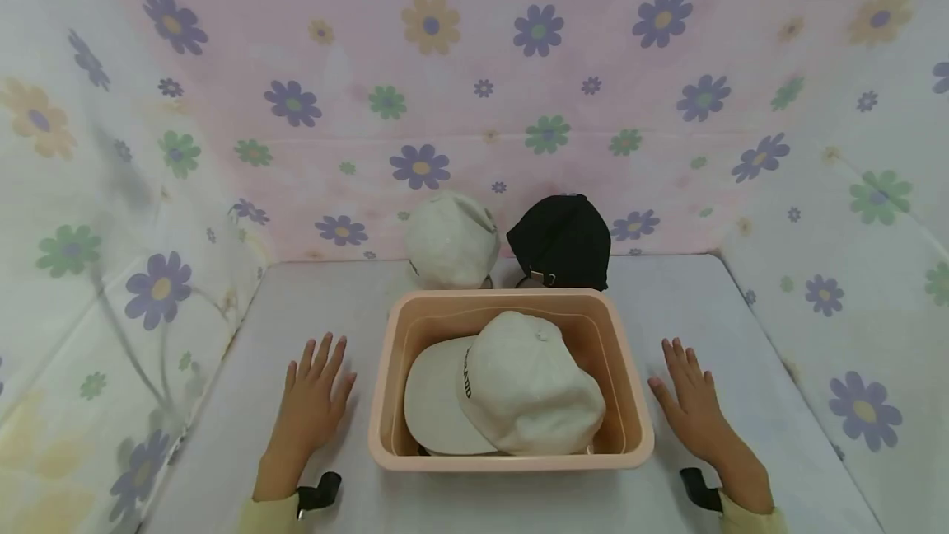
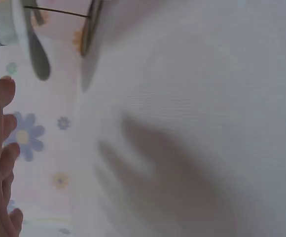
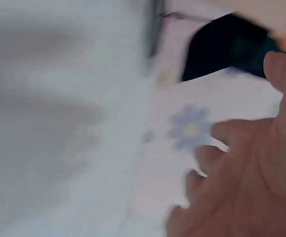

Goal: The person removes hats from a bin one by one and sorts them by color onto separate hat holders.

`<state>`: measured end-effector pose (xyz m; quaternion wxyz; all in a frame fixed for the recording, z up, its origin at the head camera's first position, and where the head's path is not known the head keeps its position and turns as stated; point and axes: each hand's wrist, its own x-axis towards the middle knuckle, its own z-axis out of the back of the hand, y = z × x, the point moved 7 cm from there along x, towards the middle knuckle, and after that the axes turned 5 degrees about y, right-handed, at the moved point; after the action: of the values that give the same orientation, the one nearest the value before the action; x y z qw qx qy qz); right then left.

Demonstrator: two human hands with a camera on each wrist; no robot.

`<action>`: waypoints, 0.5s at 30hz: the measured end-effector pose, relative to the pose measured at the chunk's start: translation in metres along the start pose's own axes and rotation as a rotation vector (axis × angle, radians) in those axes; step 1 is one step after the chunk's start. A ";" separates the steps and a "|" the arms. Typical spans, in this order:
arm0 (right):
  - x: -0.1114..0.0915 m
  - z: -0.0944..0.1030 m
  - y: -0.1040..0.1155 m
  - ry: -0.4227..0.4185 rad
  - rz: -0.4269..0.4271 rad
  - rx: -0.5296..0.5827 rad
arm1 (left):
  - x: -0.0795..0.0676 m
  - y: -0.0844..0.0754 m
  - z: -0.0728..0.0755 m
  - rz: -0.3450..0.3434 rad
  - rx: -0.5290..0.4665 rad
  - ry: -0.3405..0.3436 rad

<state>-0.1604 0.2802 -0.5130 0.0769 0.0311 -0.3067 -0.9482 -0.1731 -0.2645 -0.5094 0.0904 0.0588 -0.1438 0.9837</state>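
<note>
Between the two hands stands a peach plastic basin with a cream baseball cap lying in it, its brim toward the left. To the basin's left, my left hand is held over the white table with fingers straight and spread, holding nothing. My right hand is on the other side, fingers extended and thumb apart, also holding nothing. Behind the basin are a second cream cap and a black cap with a metal strap buckle. The black cap also shows past the fingers in the right wrist view.
A white-covered table lies under everything. Flower-printed cloth hangs behind it and along both sides. A dark wrist strap mount sits at the left wrist, and another mount at the right.
</note>
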 end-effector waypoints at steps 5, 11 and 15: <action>-0.003 0.022 0.050 0.072 0.124 0.159 | 0.009 -0.016 0.040 -0.130 -0.052 -0.104; -0.015 0.036 0.100 0.131 0.206 0.191 | 0.025 -0.041 0.097 -0.247 -0.219 -0.201; -0.023 0.026 0.118 0.161 0.230 0.179 | 0.039 -0.070 0.126 -0.327 -0.306 -0.213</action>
<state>-0.1254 0.2053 -0.4224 0.2059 0.0782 -0.3846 -0.8964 -0.1860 -0.2294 -0.3649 0.2408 0.1703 -0.2881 0.9110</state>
